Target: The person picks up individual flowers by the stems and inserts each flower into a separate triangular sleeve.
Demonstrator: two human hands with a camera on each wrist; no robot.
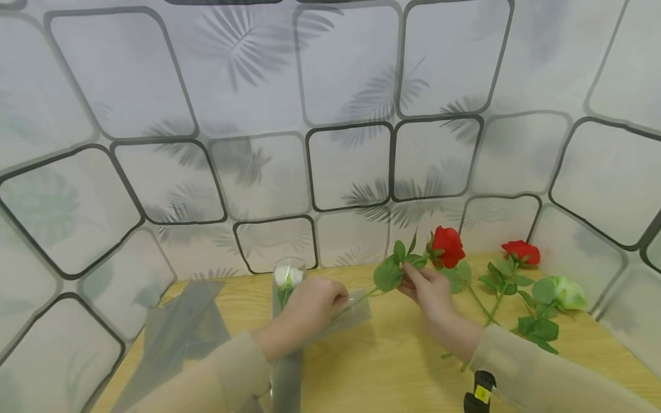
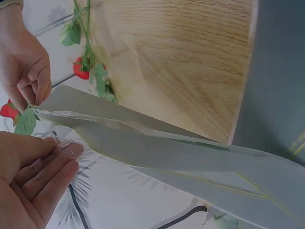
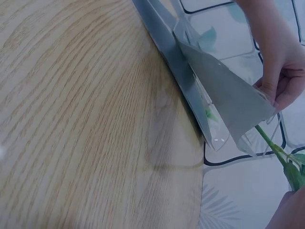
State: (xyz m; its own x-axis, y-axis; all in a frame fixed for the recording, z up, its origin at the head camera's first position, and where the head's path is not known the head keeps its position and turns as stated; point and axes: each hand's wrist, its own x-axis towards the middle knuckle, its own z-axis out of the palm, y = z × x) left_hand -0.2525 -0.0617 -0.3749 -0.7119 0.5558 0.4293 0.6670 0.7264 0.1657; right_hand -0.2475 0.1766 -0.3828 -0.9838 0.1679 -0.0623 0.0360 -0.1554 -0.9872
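Note:
My left hand (image 1: 312,304) pinches the mouth edge of a grey, clear-fronted flower sleeve (image 2: 157,143), thumb against fingers in the left wrist view. The right hand (image 1: 434,295) grips a red rose (image 1: 448,246) by its stem, just below the bloom among the leaves. In the right wrist view the green stem (image 3: 267,137) runs into the sleeve's mouth, and its lower part shows through the film in the left wrist view. Beneath the left forearm lies another sleeve (image 1: 287,373) with a white rose (image 1: 288,276) inside, partly covered by the arm.
Several grey sleeves (image 1: 181,338) lie overlapping on the left of the wooden table (image 1: 392,373). To the right are a second red rose (image 1: 521,251) and a pale green-white rose (image 1: 568,293), stems crossing. A patterned wall covering (image 1: 351,166) surrounds the table's back and sides.

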